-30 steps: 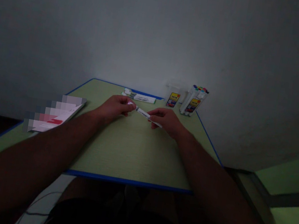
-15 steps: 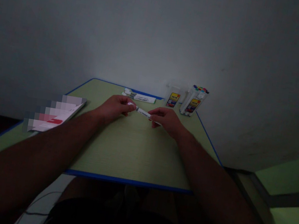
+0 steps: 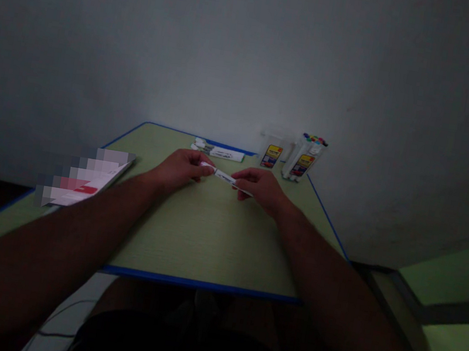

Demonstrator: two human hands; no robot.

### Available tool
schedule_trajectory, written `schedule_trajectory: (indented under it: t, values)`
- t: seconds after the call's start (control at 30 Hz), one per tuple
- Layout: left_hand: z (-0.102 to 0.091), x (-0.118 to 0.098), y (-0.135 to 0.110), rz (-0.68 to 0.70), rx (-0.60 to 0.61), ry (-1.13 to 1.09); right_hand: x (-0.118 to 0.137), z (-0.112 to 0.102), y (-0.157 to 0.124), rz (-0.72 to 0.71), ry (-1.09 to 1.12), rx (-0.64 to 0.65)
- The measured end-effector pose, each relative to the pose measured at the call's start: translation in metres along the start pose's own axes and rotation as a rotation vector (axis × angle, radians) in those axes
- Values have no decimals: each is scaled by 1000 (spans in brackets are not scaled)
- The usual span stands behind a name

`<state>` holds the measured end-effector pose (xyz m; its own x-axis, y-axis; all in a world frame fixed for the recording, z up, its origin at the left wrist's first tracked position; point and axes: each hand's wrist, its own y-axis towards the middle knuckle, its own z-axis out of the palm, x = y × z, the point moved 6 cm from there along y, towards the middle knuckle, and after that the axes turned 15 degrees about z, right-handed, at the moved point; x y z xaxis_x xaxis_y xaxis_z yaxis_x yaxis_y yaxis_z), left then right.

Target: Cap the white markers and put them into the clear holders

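Note:
Both my hands hold one white marker pen (image 3: 225, 177) just above the green desk (image 3: 202, 236). My left hand (image 3: 180, 168) pinches the pen's left end, its fingers closed on the cap end. My right hand (image 3: 259, 186) is closed round the barrel at the right end. The pen lies slanted, its left end a little farther from me.
Two more white markers (image 3: 219, 151) lie at the desk's far edge by the wall. A clear pack of coloured markers (image 3: 305, 158) and a second clear pack (image 3: 272, 153) stand at the far right corner. A booklet (image 3: 82, 178) lies at the left edge.
Hardly anything differs; both hands keep their hold on the pen, which has shifted only slightly.

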<state>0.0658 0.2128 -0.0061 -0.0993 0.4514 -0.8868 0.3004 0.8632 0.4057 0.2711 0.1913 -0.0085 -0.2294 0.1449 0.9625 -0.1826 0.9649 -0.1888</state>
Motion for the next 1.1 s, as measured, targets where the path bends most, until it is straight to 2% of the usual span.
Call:
schedule_trajectory:
  t: [0.2, 0.37, 0.57, 0.87, 1.1]
  values:
    - [-1, 1, 0, 9, 1, 17, 0, 0, -1, 1, 8, 1]
    - [-2, 3, 0, -15, -28, 71, -1, -4, 2, -25, 108, -45]
    - [-3, 4, 0, -14, -31, 151, 5, -6, 1, -121, 197, -40]
    - [-3, 2, -2, -56, 51, 282, 12, -1, -5, -190, 276, 110]
    - [-3, 5, -1, -42, 61, 277, 13, 1, -7, -179, 297, 120]
